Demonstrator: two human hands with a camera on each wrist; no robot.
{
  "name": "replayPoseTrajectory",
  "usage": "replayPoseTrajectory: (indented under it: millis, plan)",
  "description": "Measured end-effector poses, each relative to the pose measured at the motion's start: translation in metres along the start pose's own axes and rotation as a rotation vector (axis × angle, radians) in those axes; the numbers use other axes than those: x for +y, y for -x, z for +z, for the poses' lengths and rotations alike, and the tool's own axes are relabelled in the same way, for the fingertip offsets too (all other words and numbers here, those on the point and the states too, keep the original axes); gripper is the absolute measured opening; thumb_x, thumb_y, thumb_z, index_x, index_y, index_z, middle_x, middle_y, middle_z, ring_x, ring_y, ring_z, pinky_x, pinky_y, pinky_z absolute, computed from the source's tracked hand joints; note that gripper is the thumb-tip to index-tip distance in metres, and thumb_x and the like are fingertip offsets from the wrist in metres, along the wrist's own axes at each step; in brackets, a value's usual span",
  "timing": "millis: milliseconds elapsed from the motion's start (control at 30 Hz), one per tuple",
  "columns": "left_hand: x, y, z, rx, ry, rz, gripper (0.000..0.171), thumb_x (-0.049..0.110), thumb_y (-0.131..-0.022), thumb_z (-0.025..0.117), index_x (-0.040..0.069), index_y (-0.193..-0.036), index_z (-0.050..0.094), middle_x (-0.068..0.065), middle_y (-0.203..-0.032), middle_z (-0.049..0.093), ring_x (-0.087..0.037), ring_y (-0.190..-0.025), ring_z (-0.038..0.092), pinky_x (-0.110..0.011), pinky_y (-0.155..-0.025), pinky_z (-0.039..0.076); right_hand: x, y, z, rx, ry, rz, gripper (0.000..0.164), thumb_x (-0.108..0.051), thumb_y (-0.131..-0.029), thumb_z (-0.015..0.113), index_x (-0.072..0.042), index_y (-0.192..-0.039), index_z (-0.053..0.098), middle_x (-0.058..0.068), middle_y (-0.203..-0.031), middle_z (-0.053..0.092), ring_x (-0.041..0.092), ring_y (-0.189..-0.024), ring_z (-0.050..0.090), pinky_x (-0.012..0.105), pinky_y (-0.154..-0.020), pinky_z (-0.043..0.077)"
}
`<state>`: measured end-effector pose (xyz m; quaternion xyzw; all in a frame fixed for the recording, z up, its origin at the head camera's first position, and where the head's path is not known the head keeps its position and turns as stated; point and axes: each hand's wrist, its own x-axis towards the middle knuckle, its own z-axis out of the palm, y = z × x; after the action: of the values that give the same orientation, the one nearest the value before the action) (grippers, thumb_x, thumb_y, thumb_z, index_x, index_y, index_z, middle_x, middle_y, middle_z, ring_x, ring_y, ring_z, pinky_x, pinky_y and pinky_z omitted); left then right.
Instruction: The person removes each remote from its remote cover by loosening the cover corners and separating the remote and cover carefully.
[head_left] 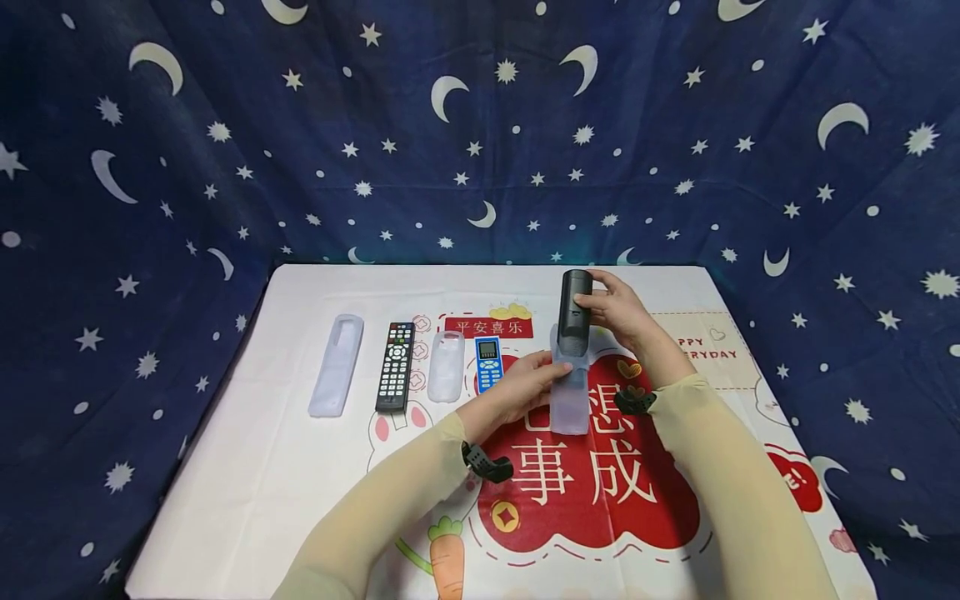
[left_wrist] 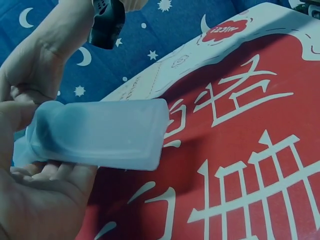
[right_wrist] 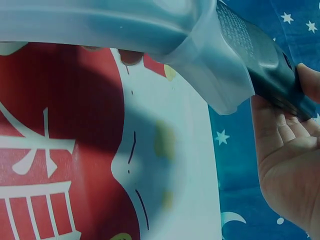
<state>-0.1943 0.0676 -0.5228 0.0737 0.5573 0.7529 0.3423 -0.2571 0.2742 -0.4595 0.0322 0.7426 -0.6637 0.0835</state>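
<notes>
My left hand (head_left: 528, 387) holds a translucent silicone remote cover (head_left: 570, 408) off the table, thumb on top and fingers underneath in the left wrist view. A black remote control (head_left: 576, 308), its back facing up, has its near end at the cover's opening. My right hand (head_left: 618, 310) grips the far end of that remote, the thumb lying on its back. In the right wrist view, the cover's loose flap (right_wrist: 220, 90) hangs beside the remote (right_wrist: 270, 65). How deep the remote sits inside is hard to tell.
Left of my hands lie a blue remote (head_left: 488, 364), a short translucent cover (head_left: 447, 367), a black remote with light buttons (head_left: 395, 367) and a long translucent cover (head_left: 336, 367). A printed cloth (head_left: 247, 467) covers the table; a starry curtain (head_left: 480, 150) surrounds its back and sides.
</notes>
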Motion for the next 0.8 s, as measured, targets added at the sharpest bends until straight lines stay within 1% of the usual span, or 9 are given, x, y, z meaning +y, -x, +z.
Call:
replayPoseTrajectory:
  millis: [133,233,300,400,600,800]
  plan:
    - [0.0013,0.0002,0.0013,0.030,-0.010,0.021,0.049,0.015,-0.099,0.068,0.008,-0.144,0.050,-0.011,-0.119,0.069,-0.024,-0.108,0.069,-0.044,-0.095,0.057,-0.0015,-0.0005,0.0053,-0.009,0.010,-0.005,0.069,-0.013,-0.100,0.066,-0.009,-0.159,0.030,0.025,-0.132,0.053,0.015,-0.089,0.068,0.027,-0.081,0.056]
    - [0.0013,0.0005,0.0021,0.045,-0.005,0.022,0.052,0.013,-0.098,0.070,0.012,-0.146,0.048,-0.011,-0.119,0.069,-0.025,-0.107,0.069,-0.046,-0.094,0.057,-0.0024,-0.0002,0.0076,-0.010,0.016,-0.002,0.069,-0.014,-0.100,0.066,-0.010,-0.159,0.031,0.025,-0.131,0.054,0.015,-0.089,0.069,0.027,-0.081,0.057]
    - [0.0007,0.0004,0.0022,0.048,0.002,0.021,0.052,0.012,-0.098,0.069,0.012,-0.146,0.049,-0.012,-0.118,0.069,-0.025,-0.106,0.070,-0.046,-0.093,0.057,-0.0028,0.0007,0.0086,-0.006,0.022,0.005,0.069,-0.015,-0.100,0.067,-0.011,-0.159,0.032,0.025,-0.131,0.054,0.016,-0.090,0.069,0.028,-0.082,0.057]
    - [-0.0006,-0.0002,0.0020,0.049,0.010,0.022,0.051,0.010,-0.098,0.069,0.011,-0.145,0.049,-0.013,-0.115,0.070,-0.025,-0.105,0.070,-0.046,-0.092,0.058,-0.0024,0.0020,0.0097,-0.006,0.022,0.010,0.069,-0.016,-0.100,0.067,-0.012,-0.160,0.031,0.026,-0.133,0.053,0.017,-0.092,0.068,0.030,-0.087,0.056]
    - [-0.0015,0.0001,0.0025,0.056,0.018,0.025,0.050,0.008,-0.099,0.068,0.010,-0.145,0.049,-0.013,-0.112,0.071,-0.025,-0.102,0.071,-0.047,-0.089,0.059,0.0017,0.0004,0.0097,-0.010,0.007,0.020,0.073,-0.016,-0.100,0.067,-0.013,-0.162,0.028,0.025,-0.135,0.052,0.020,-0.098,0.066,0.041,-0.099,0.051]
    - [-0.0022,0.0005,0.0014,0.052,0.020,0.018,0.051,0.009,-0.098,0.068,0.012,-0.145,0.049,-0.013,-0.112,0.072,-0.025,-0.102,0.071,-0.046,-0.089,0.059,0.0041,0.0007,0.0081,-0.044,-0.022,0.019,0.072,-0.015,-0.100,0.066,-0.015,-0.161,0.028,0.022,-0.133,0.054,0.021,-0.101,0.066,0.050,-0.108,0.045]
